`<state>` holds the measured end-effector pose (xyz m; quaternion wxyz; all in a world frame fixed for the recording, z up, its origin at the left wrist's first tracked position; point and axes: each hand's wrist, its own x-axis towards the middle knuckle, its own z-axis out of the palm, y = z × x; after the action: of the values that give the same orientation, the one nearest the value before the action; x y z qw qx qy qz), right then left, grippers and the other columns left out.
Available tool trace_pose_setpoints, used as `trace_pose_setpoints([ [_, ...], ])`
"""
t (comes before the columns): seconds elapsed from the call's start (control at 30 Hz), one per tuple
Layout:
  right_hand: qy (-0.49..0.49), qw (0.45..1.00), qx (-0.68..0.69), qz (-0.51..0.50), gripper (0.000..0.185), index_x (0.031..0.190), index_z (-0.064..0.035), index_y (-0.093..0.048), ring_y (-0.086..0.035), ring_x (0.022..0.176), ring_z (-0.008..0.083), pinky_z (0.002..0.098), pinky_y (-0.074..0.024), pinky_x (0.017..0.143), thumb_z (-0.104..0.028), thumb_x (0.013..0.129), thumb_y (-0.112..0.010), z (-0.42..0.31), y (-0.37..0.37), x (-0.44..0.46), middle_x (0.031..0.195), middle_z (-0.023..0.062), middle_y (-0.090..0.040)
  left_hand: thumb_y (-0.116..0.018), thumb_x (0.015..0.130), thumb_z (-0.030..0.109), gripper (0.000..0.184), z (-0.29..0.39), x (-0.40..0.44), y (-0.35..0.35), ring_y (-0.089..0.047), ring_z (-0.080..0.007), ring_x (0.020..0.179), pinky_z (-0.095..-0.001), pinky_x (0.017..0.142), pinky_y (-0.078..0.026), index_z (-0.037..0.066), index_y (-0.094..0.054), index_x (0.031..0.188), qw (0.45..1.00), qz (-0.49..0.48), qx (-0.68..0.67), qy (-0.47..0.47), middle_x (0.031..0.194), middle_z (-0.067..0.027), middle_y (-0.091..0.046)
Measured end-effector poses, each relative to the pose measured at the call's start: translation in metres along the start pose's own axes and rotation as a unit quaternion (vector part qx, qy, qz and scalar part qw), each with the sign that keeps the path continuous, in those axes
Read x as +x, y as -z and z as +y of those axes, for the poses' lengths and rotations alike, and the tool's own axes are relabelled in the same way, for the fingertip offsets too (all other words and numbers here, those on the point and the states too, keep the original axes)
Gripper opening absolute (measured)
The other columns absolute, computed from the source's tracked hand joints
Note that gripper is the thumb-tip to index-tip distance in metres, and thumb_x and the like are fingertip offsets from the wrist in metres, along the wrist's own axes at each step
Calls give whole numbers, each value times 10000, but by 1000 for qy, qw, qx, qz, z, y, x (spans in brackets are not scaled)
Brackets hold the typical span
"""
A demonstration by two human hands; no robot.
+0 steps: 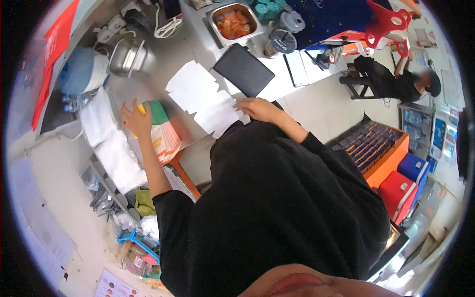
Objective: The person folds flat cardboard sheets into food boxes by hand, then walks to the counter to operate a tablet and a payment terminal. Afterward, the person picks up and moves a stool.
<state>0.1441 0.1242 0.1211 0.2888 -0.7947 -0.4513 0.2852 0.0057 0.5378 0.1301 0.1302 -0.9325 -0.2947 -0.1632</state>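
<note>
My left hand (136,119) is over the left side of the steel counter with its fingers spread. It is next to a small yellow object (142,109); whether it touches this I cannot tell. Beside it lies a green, white and orange printed packet (163,133). White flat cut-out sheets (193,86), like unfolded box blanks, lie on the counter in front of me. With bent fingers, my right hand (260,110) grips the edge of the nearer white sheet (217,116). Just beyond the sheets is a black flat case (244,70).
A steel pan of orange packets (233,24), a lidded cup (280,43) and a steel container (127,57) stand further back. White plastic-wrapped stacks (116,153) are at left. Another person (396,81) sits at right, near an orange crate (383,153).
</note>
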Motion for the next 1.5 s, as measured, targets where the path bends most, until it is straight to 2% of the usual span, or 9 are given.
trace_pose_setpoints([
  [0.23, -205, 969, 129, 56, 291, 1160, -86, -635, -642, 961, 336, 409, -497, 860, -91, 885, -541, 81, 34, -76, 1049, 160, -673, -674, 784, 474, 394, -12, -16, -11, -561, -281, 1074, -465, 867, -425, 169, -645, 1032, 994, -10, -112, -8, 1075, -44, -630],
  [0.57, -117, 972, 84, 186, 337, 1206, -82, -611, -642, 953, 327, 393, -502, 843, -58, 874, -553, 213, 128, -176, 1045, 152, -662, -408, 644, 940, 1180, 1, -71, -61, -531, -365, 729, -432, 684, -447, 180, -242, 1531, 955, 12, 167, 244, 957, -281, -545],
  [0.63, -128, 975, 59, 174, 326, 1199, -83, -612, -636, 974, 333, 404, -497, 853, -77, 878, -557, 251, 150, -213, 1052, 154, -662, -433, 673, 914, 1162, -10, -68, -62, -527, -416, 885, -506, 761, -435, 260, -53, 1555, 945, -97, 115, 289, 1064, -353, -488],
  [0.77, -180, 971, 35, 151, 299, 1174, -82, -617, -625, 999, 338, 425, -488, 870, -97, 883, -554, 317, 195, -293, 1039, 158, -665, -616, 816, 569, 813, 70, -32, -14, -506, -479, 1043, -571, 837, -433, 120, -367, 1446, 906, -91, 139, 390, 1139, -272, -533],
  [0.9, -263, 935, 83, 224, 282, 1148, -74, -626, -630, 971, 350, 432, -488, 861, -101, 874, -562, 362, 239, -374, 1020, 170, -668, -497, 903, 196, 268, 250, -35, 27, -562, -370, 956, -480, 813, -451, 10, -615, 1056, 966, 243, -56, 66, 1018, -186, -604],
  [0.93, -271, 927, 71, 248, 280, 1142, -71, -630, -634, 952, 354, 435, -491, 852, -102, 872, -566, 379, 240, -391, 1019, 175, -668, -461, 903, 108, 206, 301, -40, 38, -573, -335, 850, -446, 797, -452, 23, -645, 938, 967, 226, -114, -43, 898, -131, -615],
  [0.97, -298, 921, 69, 241, 278, 1141, -70, -633, -636, 946, 357, 437, -491, 851, -104, 873, -566, 395, 242, -407, 1019, 179, -668, -443, 925, 107, 230, 361, -62, 40, -583, -318, 826, -422, 801, -455, 40, -658, 880, 970, 153, -157, 107, 850, -122, -628],
  [1.07, -356, 905, 65, 222, 274, 1139, -69, -639, -638, 934, 363, 444, -493, 847, -111, 879, -564, 417, 255, -431, 1014, 191, -668, -542, 865, 96, 145, 550, -93, 132, -606, -282, 800, -399, 736, -468, 54, -665, 801, 918, 113, -332, -186, 826, -95, -649],
  [1.5, -234, 955, 114, 139, 343, 1236, -105, -585, -640, 920, 357, 435, -499, 827, -179, 901, -595, 405, 255, -385, 967, 176, -670, -590, 772, 10, 132, 841, -30, 163, -621, -319, 868, -438, 768, -492, 69, -661, 865, 690, -201, -470, -512, 876, -101, -645],
])
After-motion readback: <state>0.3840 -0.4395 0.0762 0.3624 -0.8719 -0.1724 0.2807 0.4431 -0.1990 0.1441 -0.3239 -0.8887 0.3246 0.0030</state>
